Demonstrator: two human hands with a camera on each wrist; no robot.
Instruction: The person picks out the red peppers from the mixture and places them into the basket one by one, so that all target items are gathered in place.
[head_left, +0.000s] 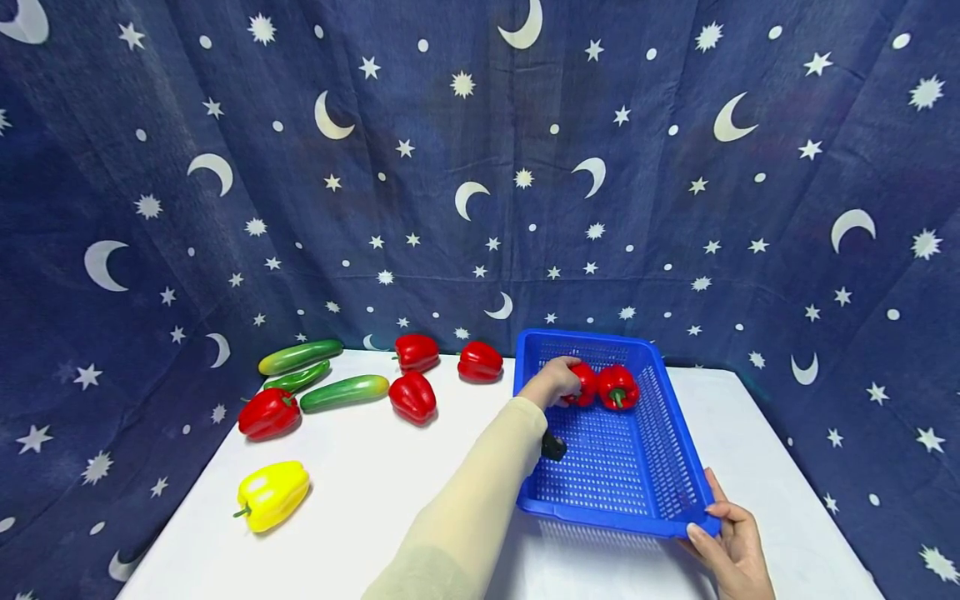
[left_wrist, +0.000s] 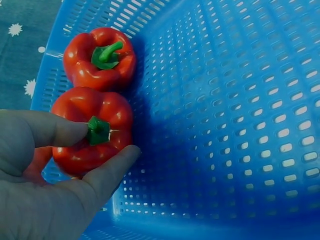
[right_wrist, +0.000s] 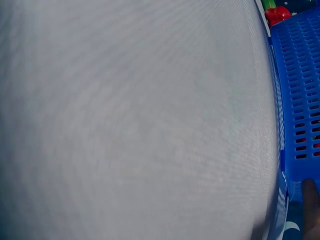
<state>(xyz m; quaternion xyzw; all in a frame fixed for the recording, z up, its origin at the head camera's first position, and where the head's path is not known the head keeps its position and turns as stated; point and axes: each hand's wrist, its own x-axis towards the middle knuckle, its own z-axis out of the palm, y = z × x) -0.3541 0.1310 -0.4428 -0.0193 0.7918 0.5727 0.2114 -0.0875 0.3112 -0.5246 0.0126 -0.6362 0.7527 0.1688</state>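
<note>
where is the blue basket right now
In the head view, the blue basket is right of centre, toward the white table's right side, with the right hand gripping its near right corner.

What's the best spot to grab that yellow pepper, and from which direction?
I'd take the yellow pepper round its plump middle, coming from above, with the grip spanning its shorter width. It lies on its side on the table, nothing covers it, and there's a gap around it. The stem, pointing left and toward the viewer, looks too thin for a secure hold.
</note>
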